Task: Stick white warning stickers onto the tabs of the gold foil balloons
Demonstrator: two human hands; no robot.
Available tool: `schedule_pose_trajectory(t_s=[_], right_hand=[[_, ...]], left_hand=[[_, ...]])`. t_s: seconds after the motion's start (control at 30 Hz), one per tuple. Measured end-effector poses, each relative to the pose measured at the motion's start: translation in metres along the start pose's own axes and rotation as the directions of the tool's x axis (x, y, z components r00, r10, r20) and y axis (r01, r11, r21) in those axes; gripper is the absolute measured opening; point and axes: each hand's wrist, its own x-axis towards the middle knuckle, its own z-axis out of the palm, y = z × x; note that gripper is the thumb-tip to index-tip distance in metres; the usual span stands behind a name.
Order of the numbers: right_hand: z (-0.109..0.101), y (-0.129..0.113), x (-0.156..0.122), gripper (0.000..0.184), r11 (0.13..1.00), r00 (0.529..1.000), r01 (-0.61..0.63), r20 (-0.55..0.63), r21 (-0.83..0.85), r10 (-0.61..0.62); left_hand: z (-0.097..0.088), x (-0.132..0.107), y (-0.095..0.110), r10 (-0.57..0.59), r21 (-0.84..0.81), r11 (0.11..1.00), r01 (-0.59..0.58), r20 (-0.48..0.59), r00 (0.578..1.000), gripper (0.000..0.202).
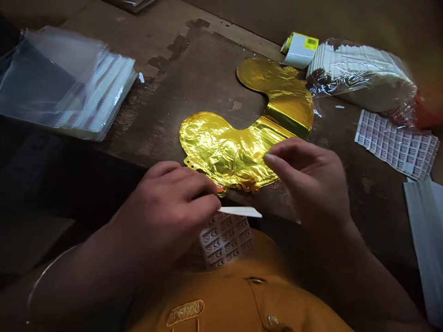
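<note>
My left hand (pixel 176 193) is closed at the table's front edge, thumb and fingers pinching a sheet of CE stickers (pixel 226 240). The sheet hangs below the hand, and a narrow white edge (pixel 240 211) juts out to the right from the fingertips. A shiny gold foil balloon (pixel 221 143), flat and curved, lies just beyond both hands. Over its right near part, my right hand (pixel 311 180) has thumb and forefinger pinched together. Whatever may be between those fingertips is too small to make out. The left fingers hide part of the balloon's near edge.
Clear plastic sleeves (pixel 79 87) are stacked at the left. At the back right lie a bag of white sticks (pixel 360 69) and a rolled label (pixel 301 50). More sticker sheets (pixel 396 143) and long white strips (pixel 427 244) are on the right of the dark table (pixel 207 69).
</note>
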Motion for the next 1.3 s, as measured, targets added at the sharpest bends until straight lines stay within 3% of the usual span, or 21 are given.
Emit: schedule_pose_trajectory(t_s=[0.07,0.17,0.33,0.77,0.97,1.3], right_hand=[[0.006,0.006,0.01,0.008,0.999,0.994,-0.033,0.102,-0.026,0.035],[0.022,0.015,0.015,0.008,0.993,0.98,-0.034,0.189,-0.116,0.056],[0.033,0.019,0.012,0.011,0.989,0.967,-0.064,0.238,-0.132,0.094],[0.046,0.022,0.01,0.012,0.984,0.967,-0.054,0.235,-0.169,0.094],[0.042,0.019,0.014,0.013,0.988,0.945,-0.146,0.288,-0.052,0.155],[0.042,0.02,0.014,0.014,0.986,0.943,-0.065,0.314,-0.152,0.111]], left_hand=[[0.004,-0.002,-0.005,0.171,0.097,0.981,-0.17,0.001,0.985,0.013],[0.018,-0.003,-0.018,0.25,0.087,0.962,-0.261,0.114,0.961,0.017],[0.034,-0.005,-0.028,0.261,0.105,0.955,-0.278,0.152,0.953,0.023],[0.037,-0.006,-0.028,0.26,0.046,0.962,-0.268,0.132,0.957,0.025],[0.036,-0.005,-0.028,0.286,0.093,0.949,-0.3,0.135,0.949,0.026],[0.038,-0.004,-0.029,0.263,0.063,0.96,-0.274,0.138,0.955,0.024]])
